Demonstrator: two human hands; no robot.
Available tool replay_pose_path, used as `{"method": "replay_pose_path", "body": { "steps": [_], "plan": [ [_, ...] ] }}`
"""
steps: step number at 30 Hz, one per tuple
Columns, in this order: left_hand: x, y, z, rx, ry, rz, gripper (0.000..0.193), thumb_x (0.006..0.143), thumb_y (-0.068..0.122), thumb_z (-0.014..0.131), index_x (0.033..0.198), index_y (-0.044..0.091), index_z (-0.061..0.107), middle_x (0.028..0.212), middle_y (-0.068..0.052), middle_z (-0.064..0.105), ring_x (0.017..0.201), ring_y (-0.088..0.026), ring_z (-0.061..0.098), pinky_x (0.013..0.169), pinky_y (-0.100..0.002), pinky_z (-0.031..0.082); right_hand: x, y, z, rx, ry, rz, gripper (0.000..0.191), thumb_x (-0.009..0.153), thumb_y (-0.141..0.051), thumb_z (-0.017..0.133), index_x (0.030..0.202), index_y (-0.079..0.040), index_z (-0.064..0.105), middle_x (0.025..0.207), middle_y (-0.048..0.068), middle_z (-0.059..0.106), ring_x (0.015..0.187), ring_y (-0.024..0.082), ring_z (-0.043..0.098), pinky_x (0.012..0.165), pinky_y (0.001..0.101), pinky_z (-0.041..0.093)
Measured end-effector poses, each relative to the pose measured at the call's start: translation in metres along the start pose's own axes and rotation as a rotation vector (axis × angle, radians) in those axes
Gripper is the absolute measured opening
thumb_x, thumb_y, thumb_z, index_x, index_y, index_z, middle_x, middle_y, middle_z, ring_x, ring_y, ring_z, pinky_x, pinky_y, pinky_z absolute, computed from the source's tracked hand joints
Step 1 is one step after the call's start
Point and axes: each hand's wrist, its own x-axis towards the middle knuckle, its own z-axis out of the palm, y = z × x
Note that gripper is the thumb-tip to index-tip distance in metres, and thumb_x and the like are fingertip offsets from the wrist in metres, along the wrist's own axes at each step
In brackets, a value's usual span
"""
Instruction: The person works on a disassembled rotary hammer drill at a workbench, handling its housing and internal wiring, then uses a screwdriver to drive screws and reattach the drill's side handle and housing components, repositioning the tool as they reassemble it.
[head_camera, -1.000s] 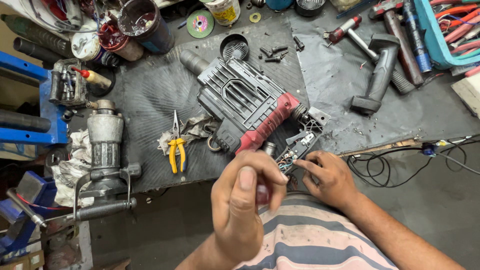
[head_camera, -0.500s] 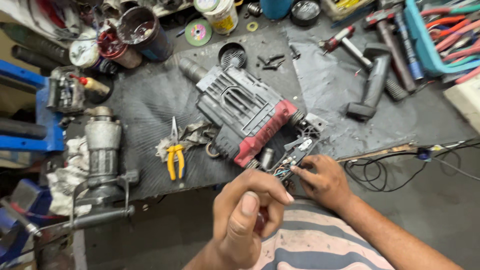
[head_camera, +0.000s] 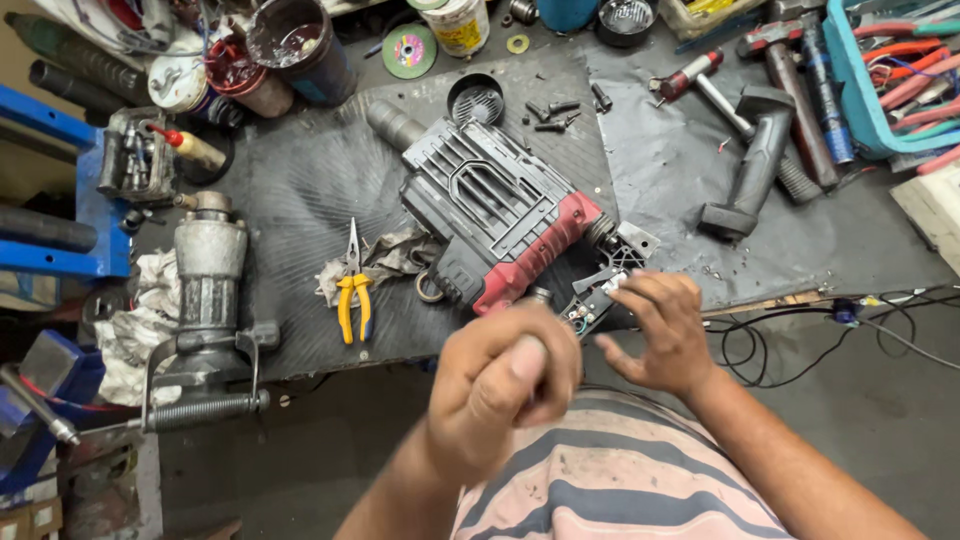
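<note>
A black and red power tool body (head_camera: 500, 210) lies on the dark rubber mat (head_camera: 300, 180) with its rear handle opened. My right hand (head_camera: 660, 330) reaches to the open handle shell (head_camera: 598, 303), where small wires show; fingers lie on top of it and the thumb sits below. My left hand (head_camera: 505, 385) is blurred and held as a fist in front of my striped shirt, closed around a small tool whose metal end (head_camera: 540, 296) sticks out above the fingers.
Yellow-handled pliers (head_camera: 352, 300) and a rag lie left of the tool. A grey gear housing (head_camera: 210, 290) stands at the left edge. Loose screws (head_camera: 560, 110), a black handle (head_camera: 750, 170), a hammer (head_camera: 700, 85), cans (head_camera: 300, 45) and a blue bin (head_camera: 870, 90) are behind. A black cable (head_camera: 800, 340) trails at right.
My left fist has dropped lower and nearer the camera and is now blurred. My right hand stays at the open handle shell, shifted slightly.
</note>
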Motion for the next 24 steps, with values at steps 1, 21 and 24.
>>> {"method": "replay_pose_path", "body": {
  "steps": [1, 21, 24],
  "plan": [
    [0.006, -0.005, -0.014, 0.020, -0.218, 0.100, 0.033, 0.108, 0.033, 0.054, 0.096, 0.003, 0.059, 0.089, -0.005, 0.059, 0.073, -0.016, 0.057, 0.072, -0.027, 0.047, 0.008, 0.002, 0.000, -0.026, -0.057, -0.062, 0.072, 0.076, -0.045, 0.081, 0.133, -0.005, 0.058, 0.133, 0.013, 0.058, 0.128, 0.035, 0.052, 0.109, 0.0525, 0.033],
    [-0.017, -0.049, -0.012, 0.220, 0.001, 0.291, 0.021, 0.103, 0.016, 0.054, 0.090, 0.001, 0.059, 0.079, -0.009, 0.060, 0.070, -0.020, 0.059, 0.067, -0.030, 0.047, 0.029, 0.015, 0.015, -0.096, -0.327, -0.117, 0.073, 0.075, -0.060, 0.069, 0.132, -0.015, 0.062, 0.144, 0.007, 0.048, 0.147, 0.035, 0.027, 0.122, 0.0576, 0.013],
    [-0.022, -0.039, 0.021, 0.401, 0.237, 0.374, 0.023, 0.108, 0.016, 0.051, 0.092, 0.001, 0.058, 0.083, -0.010, 0.059, 0.074, -0.021, 0.058, 0.075, -0.034, 0.051, 0.029, 0.013, 0.017, -0.085, -0.299, -0.117, 0.077, 0.077, -0.063, 0.066, 0.133, -0.011, 0.060, 0.141, 0.008, 0.050, 0.146, 0.035, 0.029, 0.120, 0.0568, 0.014]
  ]
}}
